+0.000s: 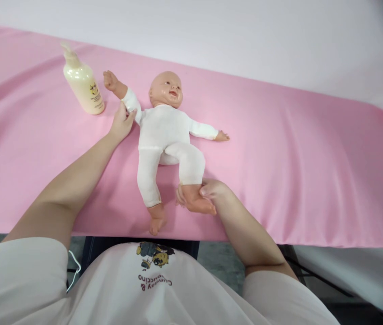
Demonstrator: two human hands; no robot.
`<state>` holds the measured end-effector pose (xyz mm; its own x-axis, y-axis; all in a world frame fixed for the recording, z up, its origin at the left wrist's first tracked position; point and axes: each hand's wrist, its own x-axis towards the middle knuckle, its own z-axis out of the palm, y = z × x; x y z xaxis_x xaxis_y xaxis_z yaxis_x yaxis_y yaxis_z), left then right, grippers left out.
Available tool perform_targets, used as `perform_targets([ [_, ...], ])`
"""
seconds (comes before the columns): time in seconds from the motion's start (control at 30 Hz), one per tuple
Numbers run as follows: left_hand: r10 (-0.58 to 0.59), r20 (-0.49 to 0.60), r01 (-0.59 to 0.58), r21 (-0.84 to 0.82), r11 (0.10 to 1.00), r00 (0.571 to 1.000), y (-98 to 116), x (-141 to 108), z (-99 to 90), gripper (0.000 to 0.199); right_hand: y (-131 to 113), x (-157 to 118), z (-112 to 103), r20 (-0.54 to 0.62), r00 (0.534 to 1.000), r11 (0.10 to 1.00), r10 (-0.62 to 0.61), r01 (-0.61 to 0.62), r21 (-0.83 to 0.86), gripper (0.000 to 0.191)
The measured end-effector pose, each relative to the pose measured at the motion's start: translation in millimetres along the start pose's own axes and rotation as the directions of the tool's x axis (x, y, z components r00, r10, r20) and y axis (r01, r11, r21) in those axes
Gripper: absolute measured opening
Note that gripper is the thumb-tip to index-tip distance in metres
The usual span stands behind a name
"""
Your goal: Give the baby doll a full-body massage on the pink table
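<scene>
left hand [122, 122] pinching white-suited plastic baby doll [164, 131]'s far arm | right hand [212, 192] gripping its near foot | cream pump bottle [82, 81] far left on pink cloth [313, 171]

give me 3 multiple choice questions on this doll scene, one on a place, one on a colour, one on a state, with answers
1. Where does the bottle stand?
A. beyond the left hand, beside the doll's raised arm
B. between the doll's legs
C. under the right hand

2. What colour is the cloth under the doll?
A. green
B. pink
C. black

3. How does the doll lie?
A. face down
B. sitting upright
C. on its back, face up

Answers:
1. A: the bottle is upright on the cloth just past the left hand, next to the doll's lifted arm.
2. B: the cloth is pink all over.
3. C: the doll's face and front show, with the left hand at its upper arm and the right hand gripping one foot.
</scene>
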<state>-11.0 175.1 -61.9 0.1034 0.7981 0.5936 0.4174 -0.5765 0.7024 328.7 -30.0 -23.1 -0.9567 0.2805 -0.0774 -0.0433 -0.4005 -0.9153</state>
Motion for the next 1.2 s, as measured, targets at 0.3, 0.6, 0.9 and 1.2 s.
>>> perform_targets([
  [0.3, 0.335, 0.330, -0.419, 0.230, 0.878, 0.883, 48.6, -7.9, -3.1, 0.052, 5.3, 12.7, -10.7, -0.304, 0.941, 0.971, -0.147, 0.196, 0.137, 0.065],
  [0.6, 0.322, 0.356, -0.428, 0.275, 0.861, 0.877, 48.5, -8.7, -0.1, 0.044, -11.2, 14.8, -1.4, -0.534, 0.845, 0.979, 0.032, 0.081, 0.188, 0.060],
  [0.9, 0.296, 0.330, -0.382, 0.239, 0.893, 0.897, 49.4, -8.7, -0.3, 0.044, -12.0, 15.1, 0.3, -0.506, 0.862, 0.984, -0.001, 0.091, 0.152, 0.062],
  [1.2, 0.214, 0.207, -0.262, 0.243, 0.934, 0.955, 28.8, -3.0, -3.1, 0.073, 7.8, 11.8, -5.6, -0.218, 0.960, 0.974, -0.175, 0.202, 0.107, 0.062],
])
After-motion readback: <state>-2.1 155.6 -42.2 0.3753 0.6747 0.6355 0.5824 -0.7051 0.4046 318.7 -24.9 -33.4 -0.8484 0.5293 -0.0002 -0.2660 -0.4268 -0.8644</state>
